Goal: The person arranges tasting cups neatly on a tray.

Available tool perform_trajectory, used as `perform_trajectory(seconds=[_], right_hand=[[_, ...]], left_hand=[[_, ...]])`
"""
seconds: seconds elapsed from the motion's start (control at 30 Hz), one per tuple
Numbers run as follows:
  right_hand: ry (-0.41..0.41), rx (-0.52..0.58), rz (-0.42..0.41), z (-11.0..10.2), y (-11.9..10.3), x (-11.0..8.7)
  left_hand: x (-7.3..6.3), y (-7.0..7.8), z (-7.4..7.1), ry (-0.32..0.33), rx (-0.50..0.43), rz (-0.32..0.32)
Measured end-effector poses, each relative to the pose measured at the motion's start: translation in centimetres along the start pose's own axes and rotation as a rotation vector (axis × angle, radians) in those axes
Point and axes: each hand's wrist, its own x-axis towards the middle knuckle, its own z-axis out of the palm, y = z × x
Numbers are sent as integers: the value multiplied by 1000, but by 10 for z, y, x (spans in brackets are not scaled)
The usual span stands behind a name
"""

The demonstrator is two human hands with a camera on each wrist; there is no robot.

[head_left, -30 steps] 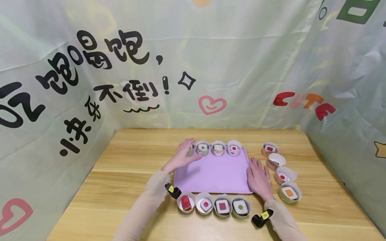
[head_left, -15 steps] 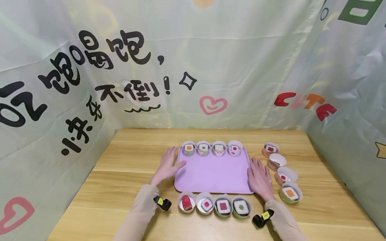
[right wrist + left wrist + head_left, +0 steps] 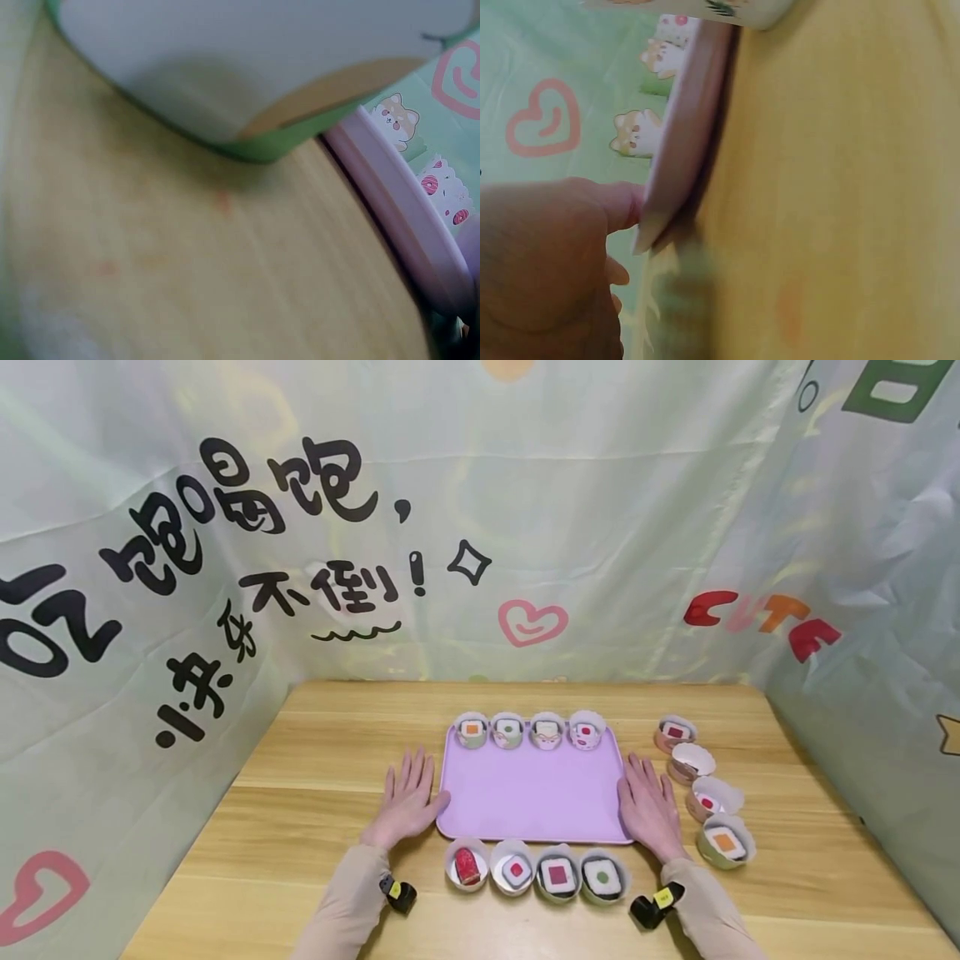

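Observation:
A lilac tray (image 3: 532,797) lies on the wooden table between my two hands. My left hand (image 3: 405,803) rests on the table left of the tray, fingers straight, its thumb touching the rim; the left wrist view shows that thumb against the tray's edge (image 3: 676,150). At the right edge, my right hand (image 3: 649,808) lies with straight fingers beside the tray. Along the tray's far side stand several paper cups, among them one with an orange-centred sushi-like piece (image 3: 472,730) and one with a red-centred piece (image 3: 586,732).
In front of the tray is a row of several paper cups, one holding a red roll-like piece (image 3: 467,866), another a green-dotted piece (image 3: 602,878). A slanting line of several more cups (image 3: 726,842) stands right of my right hand. Printed cloth (image 3: 585,527) hangs behind.
My left hand has moved from the tray's far left cup, left and toward me, down to the table beside the tray, uncovering that cup. The right hand stays in place.

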Motion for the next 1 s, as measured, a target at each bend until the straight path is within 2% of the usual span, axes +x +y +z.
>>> perform_trajectory(seconds=[0.2, 0.37, 0.57, 1.0], right_hand=[[-2, -1, 0, 1, 0, 0], [-6, 5, 5, 1, -1, 0], [-16, 13, 8, 0, -2, 0], [-26, -8, 7, -2, -3, 1]], left_hand=[[2, -7, 14, -45, 51, -17], [2, -7, 16, -73, 38, -19], [1, -8, 18, -86, 54, -21], [-2, -9, 21, -73, 60, 5]])
